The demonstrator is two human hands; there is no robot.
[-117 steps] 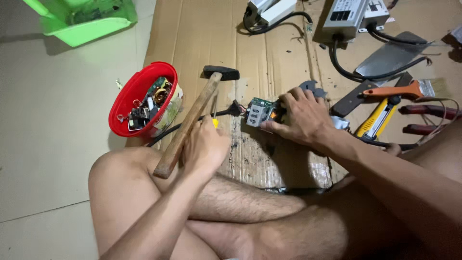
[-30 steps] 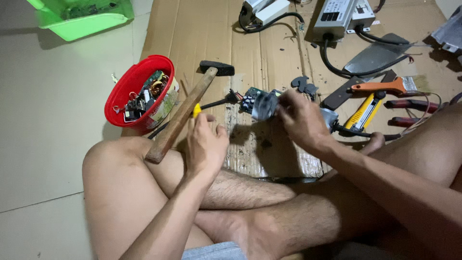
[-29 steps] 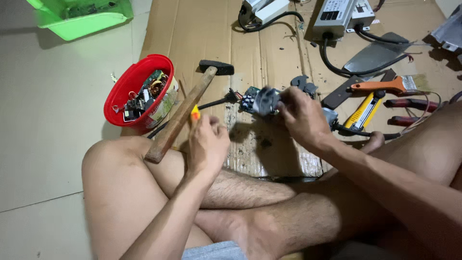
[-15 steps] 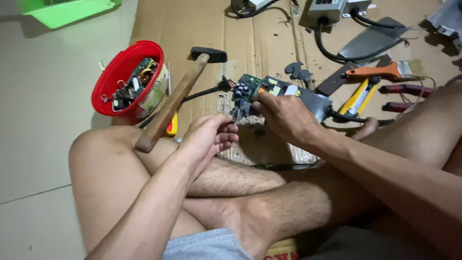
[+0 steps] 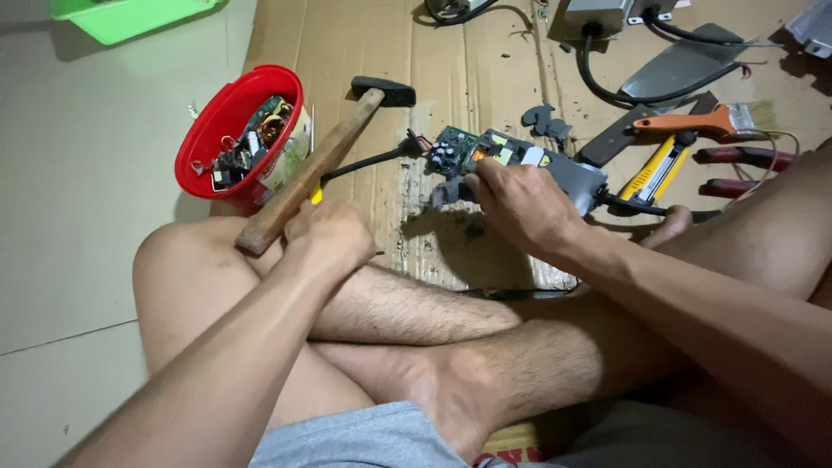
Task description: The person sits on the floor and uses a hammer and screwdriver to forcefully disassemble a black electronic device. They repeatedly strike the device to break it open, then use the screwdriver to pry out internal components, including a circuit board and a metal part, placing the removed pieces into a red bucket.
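Right hand (image 5: 520,206): closed down on circuit board (image 5: 485,156), pinning it to cardboard (image 5: 485,78) near hammer (image 5: 325,160).
Left hand (image 5: 329,236): curled by hammer handle — grip unclear.
Handling: prob. light, stiff, brittle; best held by edges, not components.
Look: green board w/ dark capacitors, grey casing — black cable attached.

hammer (image 5: 322,163): worn matt wooden handle, dull dark metal head. bowl (image 5: 227,130) at 10 o'clock: glossy red plastic. floor sheet (image 5: 485,61): rough corrugated cardboard, scuffed. circuit board (image 5: 459,152): green, matt. brush (image 5: 706,121) at 2 o'clock: smooth orange plastic handle. shorts (image 5: 364,440): grey cloth.
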